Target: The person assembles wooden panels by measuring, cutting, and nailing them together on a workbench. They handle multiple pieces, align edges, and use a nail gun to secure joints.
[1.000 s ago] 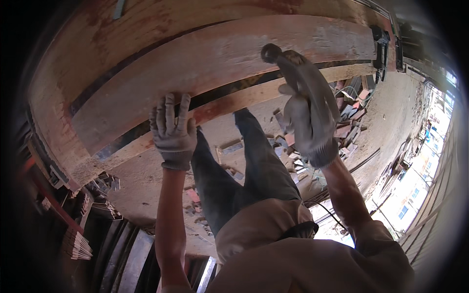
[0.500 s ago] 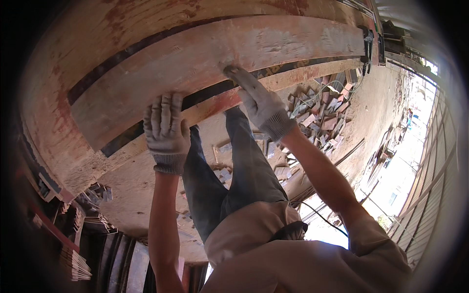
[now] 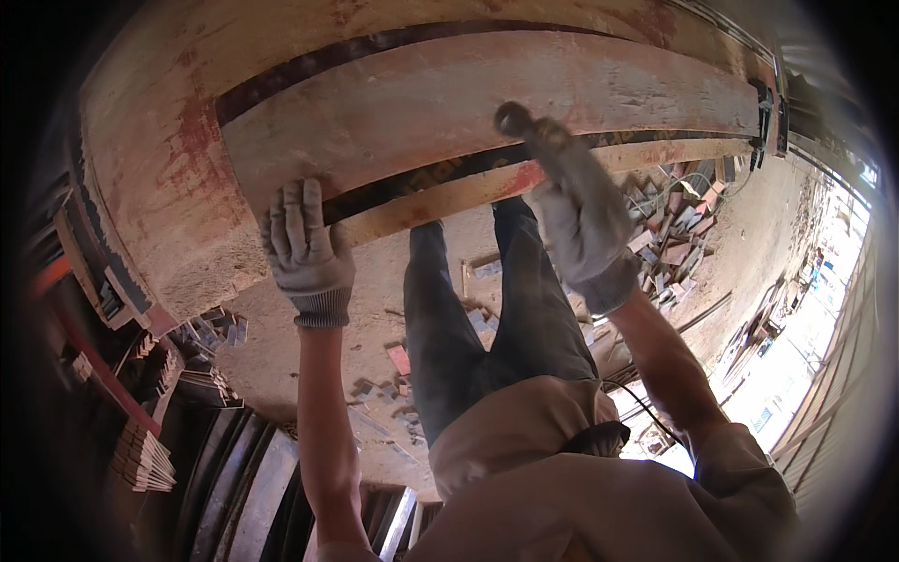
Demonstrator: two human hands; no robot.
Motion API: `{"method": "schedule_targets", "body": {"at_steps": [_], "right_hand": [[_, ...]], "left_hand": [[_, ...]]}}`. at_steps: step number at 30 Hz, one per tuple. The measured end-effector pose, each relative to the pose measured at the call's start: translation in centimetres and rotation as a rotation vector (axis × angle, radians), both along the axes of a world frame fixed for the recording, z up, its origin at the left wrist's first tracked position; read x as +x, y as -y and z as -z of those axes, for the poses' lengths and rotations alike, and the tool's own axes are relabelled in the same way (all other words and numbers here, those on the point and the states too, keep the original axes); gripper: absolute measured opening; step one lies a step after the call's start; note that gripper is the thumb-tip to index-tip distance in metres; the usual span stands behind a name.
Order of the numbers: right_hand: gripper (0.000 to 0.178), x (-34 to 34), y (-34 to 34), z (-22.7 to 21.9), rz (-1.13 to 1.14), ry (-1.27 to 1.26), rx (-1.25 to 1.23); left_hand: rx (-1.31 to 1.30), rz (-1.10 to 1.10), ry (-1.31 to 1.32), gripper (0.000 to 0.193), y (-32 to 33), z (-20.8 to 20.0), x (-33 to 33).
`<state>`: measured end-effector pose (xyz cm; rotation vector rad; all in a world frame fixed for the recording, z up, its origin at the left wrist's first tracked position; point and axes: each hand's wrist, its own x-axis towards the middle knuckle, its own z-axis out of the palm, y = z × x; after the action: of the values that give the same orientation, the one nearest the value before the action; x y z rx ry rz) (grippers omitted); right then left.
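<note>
A long grey-pink board [image 3: 393,103] lies across the work surface, its left end cut straight. Below its near edge runs a black strip [image 3: 449,170] with faint yellowish marks, and then a pale wooden edge [image 3: 440,201] stained red in places. My left hand [image 3: 307,248], in a grey knitted glove, rests with fingers outstretched at the board's near left corner. Over the near edge, right of the middle, is my gloved right hand [image 3: 585,220], blurred by motion. A dark rounded shape shows at its fingertips; whether that is a dirty glove tip or something held is unclear.
The dusty tabletop [image 3: 150,159] extends beyond the board. A dark clamp-like fitting [image 3: 763,117] stands at the board's right end. Scrap wood pieces [image 3: 670,225] litter the floor at right. Stacked boards [image 3: 225,487] and bundled sticks [image 3: 143,459] are at lower left.
My right hand has shifted right and seems raised from the board. My left hand has slid along the near edge to the board's left end. The whole view has shifted.
</note>
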<state>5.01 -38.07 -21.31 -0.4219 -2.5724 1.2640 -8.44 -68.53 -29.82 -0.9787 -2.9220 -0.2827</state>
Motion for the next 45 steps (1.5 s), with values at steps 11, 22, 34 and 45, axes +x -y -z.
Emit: {"method": "schedule_targets", "body": {"at_steps": [11,22,34,45], "right_hand": [[0.036,-3.0,7.6,3.7,-0.273,0.429,0.186],[0.045,9.7,-14.6,5.8,0.117,0.376,0.16],[0.036,10.8,-19.5,1.3,-0.01,0.342,0.349],[0.037,13.3,-22.7,3.7,-0.126,0.785,0.287]], "left_hand": [[0.01,-0.081,0.058,0.083,1.9,-0.6,0.7],[-0.19,-0.125,-0.04,0.084,-6.8,-1.9,3.0],[-0.017,0.069,0.051,0.091,-26.4,-2.0,12.0],[-0.006,0.118,0.002,0.09,-32.4,-1.2,14.4]]}}
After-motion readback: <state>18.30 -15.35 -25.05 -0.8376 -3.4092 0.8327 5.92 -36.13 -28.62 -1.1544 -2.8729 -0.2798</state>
